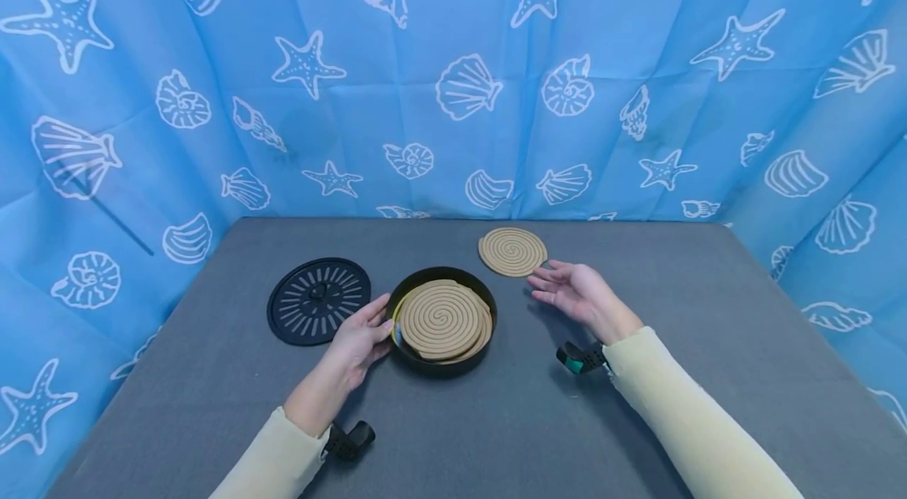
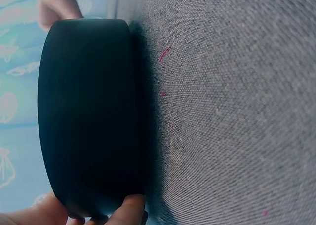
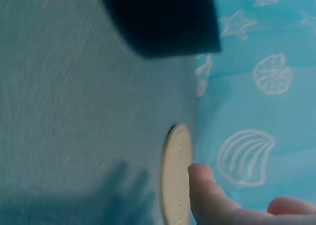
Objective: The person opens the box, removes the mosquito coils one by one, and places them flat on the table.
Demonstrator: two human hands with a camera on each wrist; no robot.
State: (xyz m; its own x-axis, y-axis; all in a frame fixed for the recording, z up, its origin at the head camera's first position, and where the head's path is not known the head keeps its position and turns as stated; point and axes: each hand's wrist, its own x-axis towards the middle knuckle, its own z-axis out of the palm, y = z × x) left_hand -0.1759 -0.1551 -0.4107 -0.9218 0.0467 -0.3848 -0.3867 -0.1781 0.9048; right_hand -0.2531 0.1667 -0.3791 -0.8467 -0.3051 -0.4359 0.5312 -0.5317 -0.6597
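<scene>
My left hand [image 1: 360, 341] grips the left side of a round black tin [image 1: 441, 369], its fingers and thumb at the wall. In the left wrist view the tin's dark side [image 2: 89, 111] fills much of the picture, with fingertips [image 2: 131, 210] at its lower end. Inside the tin lie tan mosquito coils [image 1: 439, 318], stacked slightly askew, and a strip of yellow shows at the inner left. One more coil [image 1: 512, 251] lies flat on the table behind and to the right. My right hand [image 1: 575, 296] is empty, fingers extended, close to that coil's near right edge.
A round black slotted lid [image 1: 317, 326] with a small central knob lies left of the tin, just beyond my left hand. The grey cloth-covered table [image 1: 638, 271] ends at a blue curtain [image 1: 425, 27] printed with shells and starfish.
</scene>
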